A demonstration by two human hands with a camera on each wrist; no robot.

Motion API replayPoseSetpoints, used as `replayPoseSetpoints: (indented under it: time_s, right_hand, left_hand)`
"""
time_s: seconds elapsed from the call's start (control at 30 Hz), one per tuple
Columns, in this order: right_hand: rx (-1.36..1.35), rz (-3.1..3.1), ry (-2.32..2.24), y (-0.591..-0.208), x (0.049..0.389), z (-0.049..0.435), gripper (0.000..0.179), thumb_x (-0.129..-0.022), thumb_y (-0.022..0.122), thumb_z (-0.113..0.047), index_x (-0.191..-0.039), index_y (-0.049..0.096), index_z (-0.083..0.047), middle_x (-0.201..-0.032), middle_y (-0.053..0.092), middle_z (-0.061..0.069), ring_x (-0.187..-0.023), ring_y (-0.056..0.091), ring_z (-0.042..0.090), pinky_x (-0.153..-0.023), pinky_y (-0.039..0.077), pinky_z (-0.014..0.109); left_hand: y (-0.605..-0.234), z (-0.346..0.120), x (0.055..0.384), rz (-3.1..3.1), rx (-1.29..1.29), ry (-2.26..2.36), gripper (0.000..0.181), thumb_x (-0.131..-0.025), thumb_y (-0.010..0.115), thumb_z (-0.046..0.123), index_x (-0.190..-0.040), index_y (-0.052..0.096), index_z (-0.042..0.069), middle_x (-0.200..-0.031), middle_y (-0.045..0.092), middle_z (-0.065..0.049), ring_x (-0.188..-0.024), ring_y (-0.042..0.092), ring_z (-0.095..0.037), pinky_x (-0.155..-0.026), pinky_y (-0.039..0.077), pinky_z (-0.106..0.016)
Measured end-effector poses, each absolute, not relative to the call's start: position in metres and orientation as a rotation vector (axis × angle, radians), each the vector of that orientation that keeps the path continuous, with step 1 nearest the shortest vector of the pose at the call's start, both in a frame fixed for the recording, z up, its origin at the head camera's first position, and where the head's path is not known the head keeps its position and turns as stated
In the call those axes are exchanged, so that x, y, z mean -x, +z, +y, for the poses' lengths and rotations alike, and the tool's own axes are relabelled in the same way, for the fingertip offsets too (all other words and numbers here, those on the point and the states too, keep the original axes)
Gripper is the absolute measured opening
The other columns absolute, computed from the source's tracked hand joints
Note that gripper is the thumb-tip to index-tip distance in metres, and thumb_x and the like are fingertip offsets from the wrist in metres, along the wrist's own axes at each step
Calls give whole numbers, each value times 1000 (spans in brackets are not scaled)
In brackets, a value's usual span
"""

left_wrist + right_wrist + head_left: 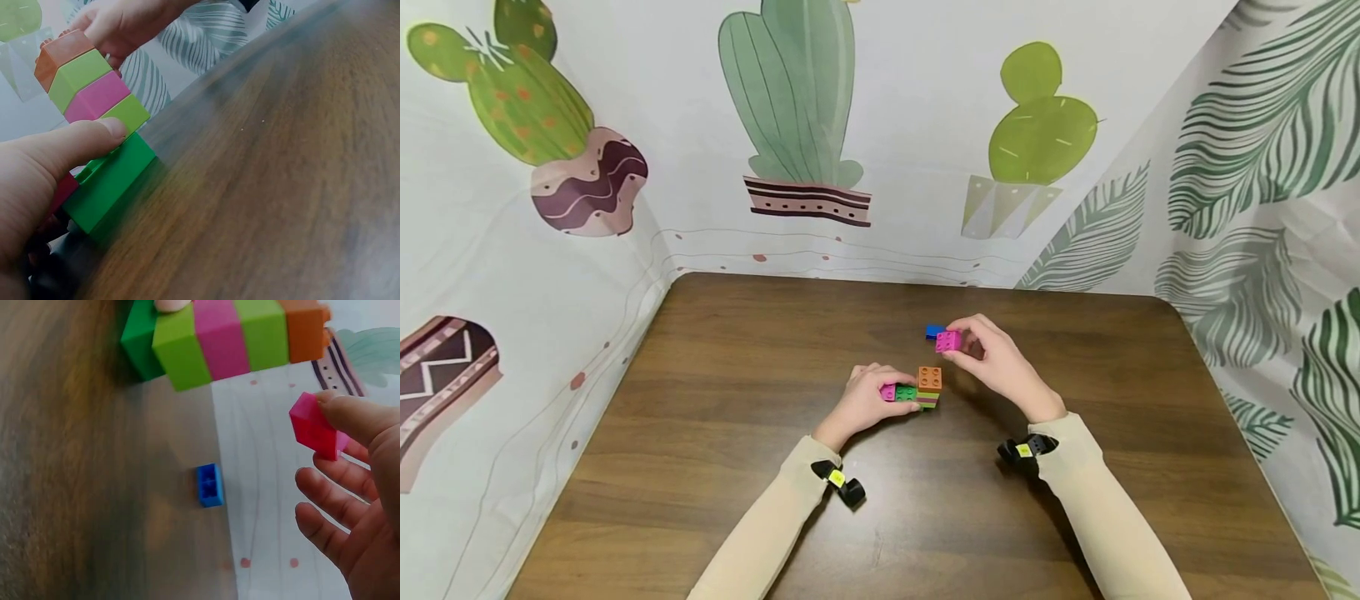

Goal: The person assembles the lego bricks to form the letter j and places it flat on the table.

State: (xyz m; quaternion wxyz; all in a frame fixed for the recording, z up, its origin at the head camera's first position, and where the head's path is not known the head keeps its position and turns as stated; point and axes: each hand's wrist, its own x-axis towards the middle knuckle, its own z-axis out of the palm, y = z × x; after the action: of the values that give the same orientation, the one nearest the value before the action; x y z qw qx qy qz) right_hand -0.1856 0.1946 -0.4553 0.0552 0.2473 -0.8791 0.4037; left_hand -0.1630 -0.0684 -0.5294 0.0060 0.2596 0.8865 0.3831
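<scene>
A small tower of bricks rises from a long green brick: lime, pink, lime, then an orange brick on top with its studs up. My left hand grips the tower low down, its thumb on the lowest lime brick. Another pink brick shows at the left end of the green one, partly covered by this hand. Above and to the right of the tower, my right hand pinches a loose pink brick between thumb and fingers, apart from the stack.
Just beyond the right hand, a blue brick lies on the brown wooden table; its hollow side shows in the right wrist view. White cloth printed with cacti and leaves hangs behind and beside the table.
</scene>
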Motion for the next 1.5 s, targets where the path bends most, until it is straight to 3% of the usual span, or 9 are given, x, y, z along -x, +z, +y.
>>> replayPoseSetpoints:
  time_s: [0.27,0.57,0.8,0.97,1.5]
  right_hand:
    - [-747,-2569,1334,-449,172,191,45,-93,79,-10,-134,63,-6,-104,63,4,-83,58,15,-73,49,25]
    - [-735,-2455,1443,-452,158,183,38,-91,80,-6,-127,69,-12,-94,63,1,-82,58,11,-71,52,35]
    - [-741,-2446,1487,-454,152,179,38,-90,80,-4,-126,69,-11,-92,64,0,-80,58,12,-70,52,34]
    - [-758,-2479,1477,-452,149,179,38,-91,80,-7,-127,69,-14,-95,65,1,-79,59,12,-69,51,28]
    - [-814,-2504,1508,-458,146,179,39,-91,80,-6,-128,69,-15,-106,64,-1,-79,58,13,-67,51,30]
  left_hand:
    - [-532,-69,165,2796,-809,1172,39,-82,88,42,-115,79,24,-109,76,6,-103,63,-17,-96,35,-42]
    - [-533,-68,165,2795,-825,1187,38,-82,88,40,-115,80,22,-107,76,5,-102,64,-18,-96,35,-43]
    - [-532,-68,165,2788,-809,1178,37,-82,88,40,-114,79,22,-106,75,5,-101,62,-18,-95,35,-42]
    - [-531,-68,164,2789,-820,1186,37,-82,88,39,-114,79,22,-107,76,4,-101,63,-19,-95,35,-43]
    - [-531,-68,165,2786,-830,1184,37,-83,88,39,-115,79,23,-108,76,5,-105,65,-18,-97,34,-45]
